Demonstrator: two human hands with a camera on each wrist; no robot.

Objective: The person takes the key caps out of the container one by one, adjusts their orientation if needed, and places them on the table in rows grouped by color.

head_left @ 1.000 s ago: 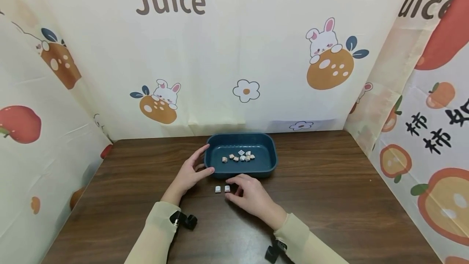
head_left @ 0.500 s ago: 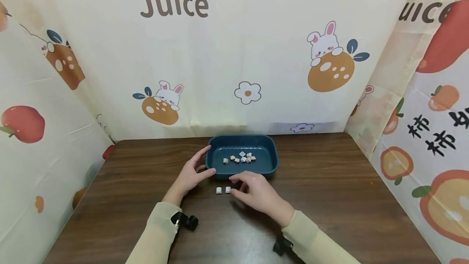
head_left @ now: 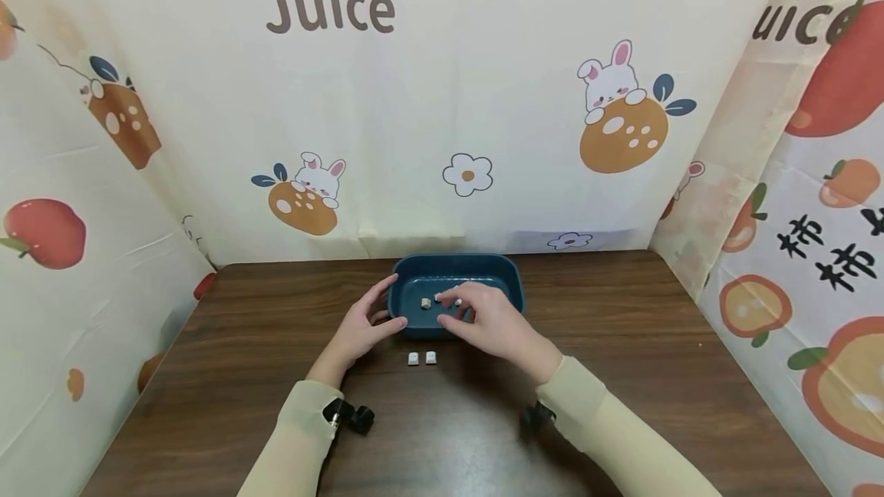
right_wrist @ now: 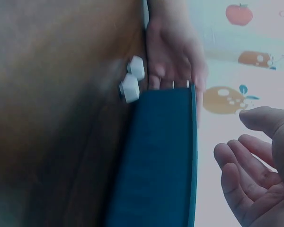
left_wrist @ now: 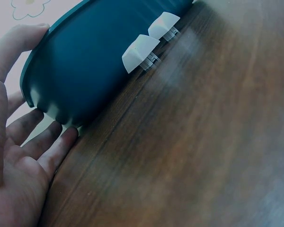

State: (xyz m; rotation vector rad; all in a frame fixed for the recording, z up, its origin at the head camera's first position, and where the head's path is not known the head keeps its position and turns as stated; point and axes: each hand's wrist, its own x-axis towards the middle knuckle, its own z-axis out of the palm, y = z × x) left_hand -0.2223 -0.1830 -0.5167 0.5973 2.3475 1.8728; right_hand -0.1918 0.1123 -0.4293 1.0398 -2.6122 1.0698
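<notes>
My left hand (head_left: 361,330) rests against the left end of a dark blue tray (head_left: 512,318). In the left wrist view, its thumb touches the rim and the spread fingertips (left_wrist: 70,135) touch the outer wall. My right hand (head_left: 492,322) is over the tray's front part, fingers loosely bent. The right wrist view shows a gap between thumb and fingers (right_wrist: 230,177), with nothing held. Beneath it lie several small keycaps, partly hidden by the hand; one pale keycap (head_left: 425,303) shows at the left. Two white keycaps, a left one (head_left: 413,359) and a right one (head_left: 431,357), lie before the tray.
The tray stands near the back of a brown wooden table (head_left: 621,374). A printed cloth (head_left: 414,98) hangs right behind the table, with more cloth on both sides. Each wrist carries a small black camera (head_left: 359,419).
My right hand has left the right-hand white keycap and moved forward over the tray. The left hand stays at the tray's end. Both white keycaps lie where they were.
</notes>
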